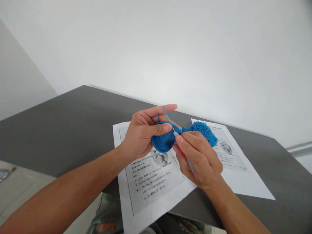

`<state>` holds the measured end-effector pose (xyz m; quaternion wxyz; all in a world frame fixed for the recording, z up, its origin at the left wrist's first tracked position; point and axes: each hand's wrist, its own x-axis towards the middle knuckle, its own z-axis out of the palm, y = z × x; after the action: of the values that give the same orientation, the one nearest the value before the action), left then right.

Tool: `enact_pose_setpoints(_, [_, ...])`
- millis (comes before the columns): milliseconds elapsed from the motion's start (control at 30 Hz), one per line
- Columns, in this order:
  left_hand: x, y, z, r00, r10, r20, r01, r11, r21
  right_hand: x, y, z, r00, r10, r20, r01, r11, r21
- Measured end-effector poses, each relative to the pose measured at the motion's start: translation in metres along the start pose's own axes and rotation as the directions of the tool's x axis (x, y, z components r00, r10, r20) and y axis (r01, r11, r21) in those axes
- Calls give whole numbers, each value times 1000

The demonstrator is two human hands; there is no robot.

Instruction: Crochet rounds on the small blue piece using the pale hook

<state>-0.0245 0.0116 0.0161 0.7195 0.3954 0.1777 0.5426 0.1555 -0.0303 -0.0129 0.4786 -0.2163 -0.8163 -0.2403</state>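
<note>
A round blue crochet piece (162,140) is pinched between the thumb and fingers of my left hand (143,130). A strand of blue yarn loops over that hand's raised index finger, which points to the right. My right hand (200,156) grips a crochet hook (175,132) by its pale handle. The hook's thin metal shaft reaches up and left, along the top edge of the blue piece, to the strand near the left index finger. Behind my right hand lies a loose heap of blue yarn (204,132).
One printed sheet (151,198) lies under my hands and hangs over the near edge of the dark grey table (80,130). Another printed sheet (251,182) lies to the right, partly under the yarn. A white wall (156,58) rises behind the table.
</note>
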Motion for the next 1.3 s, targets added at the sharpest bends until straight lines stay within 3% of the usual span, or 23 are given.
enact_pose_setpoints(267, [4, 3, -8, 992, 109, -61, -96, 979, 180, 3, 11, -9, 996, 31, 80, -32, 999, 23])
enact_pose_setpoints(867, [8, 8, -7, 984, 119, -130, -49, 893, 447, 1, 20, -30, 952, -85, 295, 104, 993, -50])
enact_pose_setpoints(1067, [11, 10, -9, 980, 175, -93, -73, 756, 651, 14, 15, -33, 925, -106, 365, 181, 967, -180])
enact_pose_setpoints(1300, [13, 12, -16, 971, 237, 40, -160, 511, 845, 23, 11, -39, 900, -90, 427, 166, 975, -145])
